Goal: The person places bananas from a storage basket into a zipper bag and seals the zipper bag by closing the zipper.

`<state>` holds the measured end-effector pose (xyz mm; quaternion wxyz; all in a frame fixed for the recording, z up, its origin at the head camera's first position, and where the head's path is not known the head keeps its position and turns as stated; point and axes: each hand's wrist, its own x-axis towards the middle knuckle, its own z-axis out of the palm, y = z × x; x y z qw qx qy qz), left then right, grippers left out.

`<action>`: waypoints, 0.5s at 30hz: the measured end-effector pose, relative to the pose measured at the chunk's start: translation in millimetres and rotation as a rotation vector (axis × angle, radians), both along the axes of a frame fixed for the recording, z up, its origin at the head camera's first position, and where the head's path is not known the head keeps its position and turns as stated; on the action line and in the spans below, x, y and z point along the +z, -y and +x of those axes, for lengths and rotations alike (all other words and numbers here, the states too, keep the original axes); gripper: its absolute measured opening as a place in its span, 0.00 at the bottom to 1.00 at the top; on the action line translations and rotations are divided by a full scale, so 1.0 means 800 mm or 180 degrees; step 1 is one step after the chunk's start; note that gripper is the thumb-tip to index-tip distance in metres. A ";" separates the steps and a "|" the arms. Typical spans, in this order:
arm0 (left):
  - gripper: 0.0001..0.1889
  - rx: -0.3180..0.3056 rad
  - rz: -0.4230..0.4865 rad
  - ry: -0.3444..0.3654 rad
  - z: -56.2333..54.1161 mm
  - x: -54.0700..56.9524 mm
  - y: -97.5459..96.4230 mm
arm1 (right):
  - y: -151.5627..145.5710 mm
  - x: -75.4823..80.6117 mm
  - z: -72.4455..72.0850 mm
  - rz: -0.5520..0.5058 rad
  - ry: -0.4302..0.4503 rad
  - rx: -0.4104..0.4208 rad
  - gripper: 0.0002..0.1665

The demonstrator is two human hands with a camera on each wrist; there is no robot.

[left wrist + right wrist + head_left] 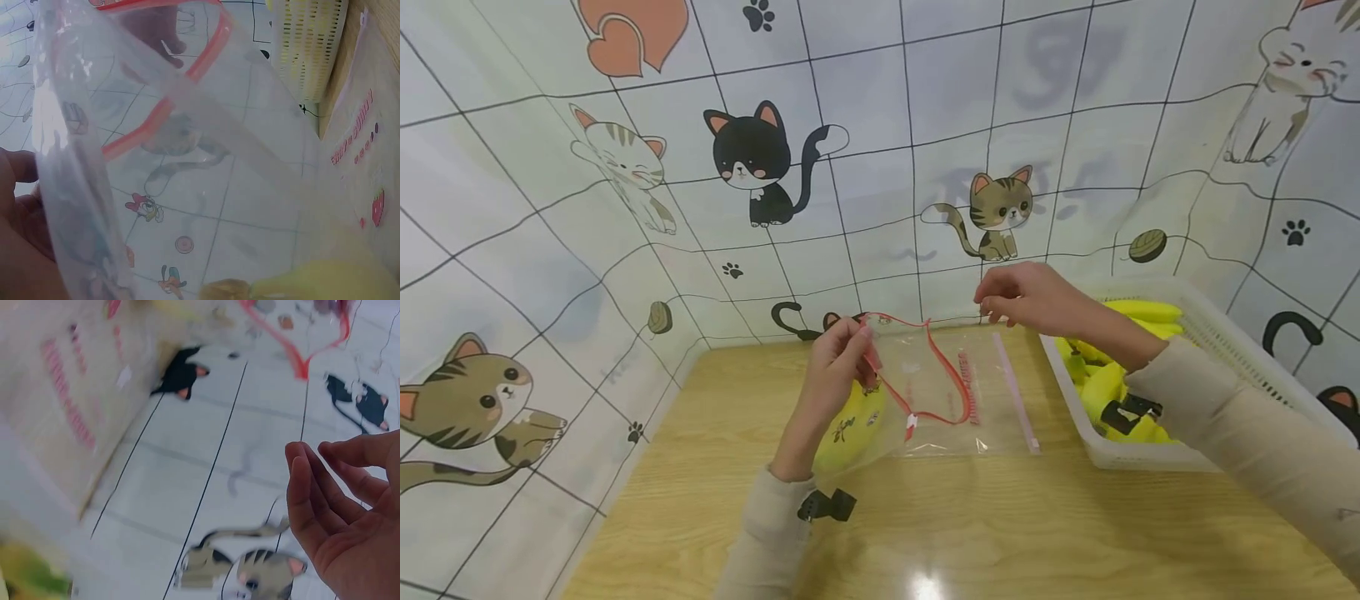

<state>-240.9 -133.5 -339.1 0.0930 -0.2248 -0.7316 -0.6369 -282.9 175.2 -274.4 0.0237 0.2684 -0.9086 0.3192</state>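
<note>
My left hand [833,362] pinches the edge of a clear zip bag [262,200] with a red zip strip and slider. The mouth of this bag gapes open in the head view, and cartoon figures are printed on its film. Inside its lower part lies a yellow banana-like thing [848,429]; a brown tip shows on it in the left wrist view. Right of the bag's mouth, my right hand [1030,296] hovers in the air, fingers loosely bent and thumb near the fingertips, with nothing between them.
A second clear zip bag [1003,417] with a pink slider strip and red print lies flat on the wooden table [970,517]. At the right stands a white plastic basket [1101,450] holding several yellow bananas [1142,312]. A cat-print cloth [880,183] hangs behind.
</note>
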 end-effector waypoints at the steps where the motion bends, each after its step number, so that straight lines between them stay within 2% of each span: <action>1: 0.17 -0.0002 -0.0004 0.0003 0.000 0.000 0.000 | -0.009 0.001 -0.003 0.0106 -0.0041 -0.0055 0.09; 5: 0.16 -0.0011 -0.0027 0.0049 0.001 0.000 -0.001 | -0.042 -0.001 -0.015 0.0530 -0.0238 -0.0207 0.09; 8: 0.16 -0.0022 -0.0055 0.0079 0.001 -0.001 -0.002 | -0.062 -0.005 -0.023 0.0911 -0.0347 -0.0192 0.08; 11: 0.16 -0.0044 -0.0074 0.0108 0.001 -0.001 -0.003 | -0.081 -0.011 -0.030 0.1272 -0.0299 -0.0110 0.08; 15: 0.16 -0.0074 -0.0087 0.0132 0.002 -0.001 -0.004 | -0.101 -0.019 -0.035 0.1611 -0.0090 -0.0026 0.07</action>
